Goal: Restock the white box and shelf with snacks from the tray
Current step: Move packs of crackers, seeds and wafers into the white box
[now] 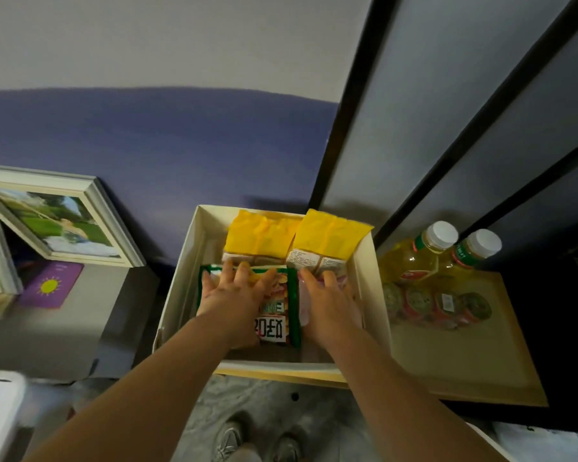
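Observation:
The white box [181,288] sits in the middle of the head view. Two yellow snack packs [261,238] [331,238] stand at its far end. In front of them lies a green-edged snack packet [279,315], and my left hand [234,295] rests flat on it with fingers spread. My right hand [327,305] presses on a pale pink packet [302,305] beside it, in the right part of the box. The packet under my right hand is mostly hidden.
A wooden shelf board [461,355] to the right carries two yellow juice bottles [424,255] and several round snack cups [441,305]. Dark shelf posts [344,105] rise behind. A framed picture [61,221] leans at the left, over a purple card [51,285].

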The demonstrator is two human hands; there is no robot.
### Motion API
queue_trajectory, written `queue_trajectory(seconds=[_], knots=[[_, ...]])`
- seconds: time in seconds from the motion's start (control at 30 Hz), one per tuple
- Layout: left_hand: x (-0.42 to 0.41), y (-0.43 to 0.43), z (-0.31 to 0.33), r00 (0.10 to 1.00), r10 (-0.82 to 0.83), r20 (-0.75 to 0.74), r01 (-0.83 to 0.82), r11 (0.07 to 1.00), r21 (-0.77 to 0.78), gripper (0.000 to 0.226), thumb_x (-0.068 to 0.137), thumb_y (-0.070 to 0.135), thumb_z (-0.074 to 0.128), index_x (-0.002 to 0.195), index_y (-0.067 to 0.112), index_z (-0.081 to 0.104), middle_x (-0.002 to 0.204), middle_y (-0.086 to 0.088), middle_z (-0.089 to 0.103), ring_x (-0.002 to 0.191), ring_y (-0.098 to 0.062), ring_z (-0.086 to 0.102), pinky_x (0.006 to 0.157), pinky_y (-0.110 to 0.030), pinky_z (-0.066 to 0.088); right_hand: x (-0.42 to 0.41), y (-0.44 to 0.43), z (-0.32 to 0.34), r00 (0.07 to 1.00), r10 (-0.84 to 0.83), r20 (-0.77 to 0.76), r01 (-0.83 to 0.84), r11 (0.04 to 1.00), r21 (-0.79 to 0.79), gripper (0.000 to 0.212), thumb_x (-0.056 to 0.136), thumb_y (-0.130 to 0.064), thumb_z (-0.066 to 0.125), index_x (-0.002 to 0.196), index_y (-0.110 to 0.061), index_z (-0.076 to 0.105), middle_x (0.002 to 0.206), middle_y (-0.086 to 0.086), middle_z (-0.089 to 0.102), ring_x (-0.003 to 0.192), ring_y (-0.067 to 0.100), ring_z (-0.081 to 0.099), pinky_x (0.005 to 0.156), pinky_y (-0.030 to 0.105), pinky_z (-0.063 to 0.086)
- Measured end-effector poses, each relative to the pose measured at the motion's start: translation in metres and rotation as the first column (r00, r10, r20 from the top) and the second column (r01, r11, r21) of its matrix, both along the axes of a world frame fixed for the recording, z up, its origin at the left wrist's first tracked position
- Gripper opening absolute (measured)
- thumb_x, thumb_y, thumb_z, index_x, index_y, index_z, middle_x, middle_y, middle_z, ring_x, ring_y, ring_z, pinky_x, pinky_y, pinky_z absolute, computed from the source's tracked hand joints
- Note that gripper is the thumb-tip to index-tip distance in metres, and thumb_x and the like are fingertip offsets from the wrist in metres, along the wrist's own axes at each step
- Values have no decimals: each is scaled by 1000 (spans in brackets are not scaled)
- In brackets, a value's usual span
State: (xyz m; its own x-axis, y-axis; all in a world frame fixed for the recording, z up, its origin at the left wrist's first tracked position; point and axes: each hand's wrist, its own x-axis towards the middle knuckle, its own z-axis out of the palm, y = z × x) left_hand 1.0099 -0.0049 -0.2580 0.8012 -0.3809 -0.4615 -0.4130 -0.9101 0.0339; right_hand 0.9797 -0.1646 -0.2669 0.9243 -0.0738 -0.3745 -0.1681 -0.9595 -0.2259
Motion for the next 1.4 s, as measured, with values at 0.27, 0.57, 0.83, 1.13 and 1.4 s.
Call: queue_trajectory(seconds=[0.27, 0.57, 0.83, 1.13, 1.4], knots=[[3, 2, -16, 1000, 5, -28, -5, 1000, -3, 101, 77, 39, 66, 143, 37, -10, 154, -12, -4, 139, -35, -13, 107, -61, -1, 3, -2, -12, 998, 4, -56, -5, 1000, -24, 99, 69, -36, 77, 143, -35, 10, 144, 7, 26, 130, 38, 27, 104, 50, 31], [2, 0, -21, 999, 21, -29, -20, 999, 28, 103, 78, 34, 68, 143, 37, -12, 152, -9, -21, 136, -38, -21, 106, -63, -2, 7, -8, -15, 991, -13, -131, 11, 1000, -22, 99, 75, -26, 74, 144, -35, 5, 149, 9, 17, 132, 42, 21, 105, 49, 28], [-4, -6, -26, 998, 37, -51, -35, 999, 40, 103, 80, 30, 67, 143, 35, -15, 152, -8, -23, 136, -36, -23, 105, -61, -5, 1, -8, -6, 983, 83, -165, -95, 993, -64, 105, 72, -37, 75, 145, -29, 1, 153, 11, 6, 136, 42, 12, 108, 50, 20], [-5, -5, -25, 999, 32, -20, -30, 997, 75, 97, 82, 36, 64, 143, 36, -11, 154, -8, -15, 137, -35, -19, 106, -56, -10, 1, -6, -8, 980, 87, -179, -87, 996, 5, 103, 69, -38, 78, 145, -28, 9, 153, 9, 7, 135, 43, 9, 109, 52, 21], [-12, -17, -12, 999, 33, -12, -32, 994, 101, 100, 81, 45, 61, 143, 31, -17, 152, -11, -20, 137, -34, -20, 108, -49, -12, 0, -11, -3, 982, 85, -167, -80, 996, 36, 99, 72, -40, 74, 145, -29, 7, 154, 9, 4, 137, 44, 5, 111, 55, 17]])
